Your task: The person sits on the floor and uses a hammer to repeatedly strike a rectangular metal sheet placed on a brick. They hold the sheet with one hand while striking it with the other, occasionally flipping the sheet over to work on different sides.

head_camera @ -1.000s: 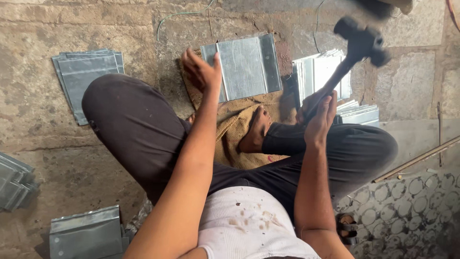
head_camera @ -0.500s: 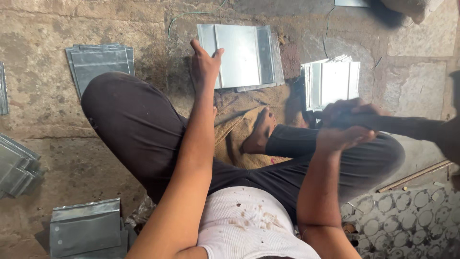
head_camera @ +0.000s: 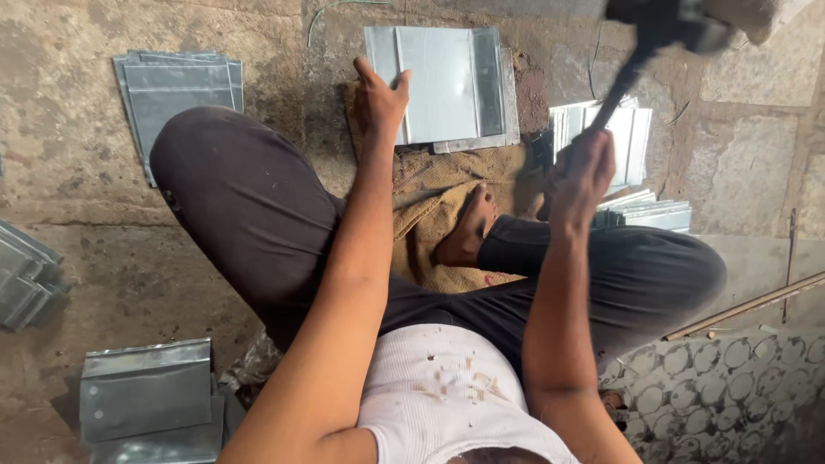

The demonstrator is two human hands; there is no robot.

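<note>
I sit cross-legged on a stone floor. My left hand (head_camera: 378, 103) presses flat on the left edge of a folded sheet-metal piece (head_camera: 451, 86) lying in front of me, partly on a brown sackcloth (head_camera: 434, 193). My right hand (head_camera: 584, 176) grips the handle of a hammer (head_camera: 657, 34), raised up to the right, its dark blurred head near the top edge of the view. The hammer head is well above and to the right of the metal piece.
Stacks of similar metal sheets lie around: upper left (head_camera: 176, 86), far left (head_camera: 26, 275), lower left (head_camera: 146, 399), and right of the hammer handle (head_camera: 632, 146). A thin rod (head_camera: 743, 308) and a patterned mat (head_camera: 730, 387) lie at the right.
The hammer swung down low to the right half a second ago and is now raised again. My left hand stays on the metal piece.
</note>
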